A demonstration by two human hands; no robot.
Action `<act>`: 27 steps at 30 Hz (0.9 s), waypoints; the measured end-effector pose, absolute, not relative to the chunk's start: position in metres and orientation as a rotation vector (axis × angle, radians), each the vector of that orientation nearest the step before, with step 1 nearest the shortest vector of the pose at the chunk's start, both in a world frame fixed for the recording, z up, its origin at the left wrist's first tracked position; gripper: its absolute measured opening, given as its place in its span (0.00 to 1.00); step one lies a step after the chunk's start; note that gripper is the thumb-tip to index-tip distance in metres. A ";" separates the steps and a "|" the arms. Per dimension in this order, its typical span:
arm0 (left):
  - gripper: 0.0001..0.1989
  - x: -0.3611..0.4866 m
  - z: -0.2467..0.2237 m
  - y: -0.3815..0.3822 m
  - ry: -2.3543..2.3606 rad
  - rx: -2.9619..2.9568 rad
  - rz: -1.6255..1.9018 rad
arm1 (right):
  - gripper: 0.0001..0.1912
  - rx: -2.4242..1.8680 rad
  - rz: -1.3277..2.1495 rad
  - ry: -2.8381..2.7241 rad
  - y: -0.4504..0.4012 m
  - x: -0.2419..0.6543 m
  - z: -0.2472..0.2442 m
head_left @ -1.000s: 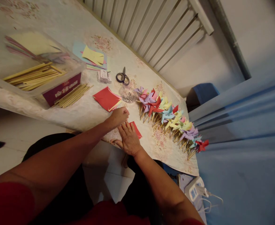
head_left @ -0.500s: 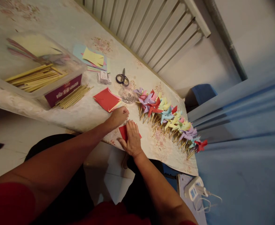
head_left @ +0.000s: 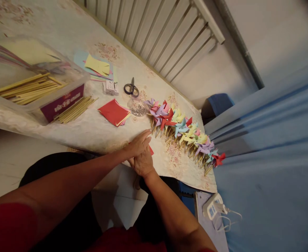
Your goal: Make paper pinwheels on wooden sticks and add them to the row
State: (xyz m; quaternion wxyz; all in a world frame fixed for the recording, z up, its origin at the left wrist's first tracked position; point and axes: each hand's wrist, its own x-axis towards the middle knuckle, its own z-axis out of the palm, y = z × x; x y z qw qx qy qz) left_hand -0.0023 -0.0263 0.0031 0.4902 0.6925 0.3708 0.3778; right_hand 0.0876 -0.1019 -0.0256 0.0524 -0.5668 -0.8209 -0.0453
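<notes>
A small piece of red paper (head_left: 151, 150) lies near the table's front edge, mostly hidden under my hands. My right hand (head_left: 144, 163) rests flat on it, its fingers partly covered. Across those fingers lies my left hand (head_left: 139, 144), palm down with fingers stretched out. Beyond them sit a stack of red paper squares (head_left: 114, 112) and a clear dish of small shiny pieces (head_left: 138, 109). To the right stand rows of small paper pinwheels (head_left: 181, 126) on sticks, in several colours.
A clear plastic box (head_left: 87, 77) with sticks and paper stands at left, loose sticks (head_left: 76, 110) along its side. Scissors (head_left: 131, 90), a small box (head_left: 110, 88) and a stack of coloured paper (head_left: 98, 65) lie further back. A power strip (head_left: 213, 208) sits lower right.
My left hand has moved from near the red stack onto my right hand and opened out. My right hand stays on the red paper. The whole view has shifted slightly.
</notes>
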 end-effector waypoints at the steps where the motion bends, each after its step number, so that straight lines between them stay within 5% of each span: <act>1: 0.27 0.001 -0.003 -0.028 0.901 1.712 0.934 | 0.41 -1.710 -0.147 -2.512 -0.102 0.087 -0.026; 9: 0.27 0.001 -0.027 -0.021 0.929 1.838 0.963 | 0.50 -1.806 -0.164 -2.439 -0.107 0.089 -0.033; 27: 0.23 0.002 -0.037 -0.022 0.893 2.158 0.910 | 0.49 -1.842 -0.157 -2.288 -0.127 0.098 -0.037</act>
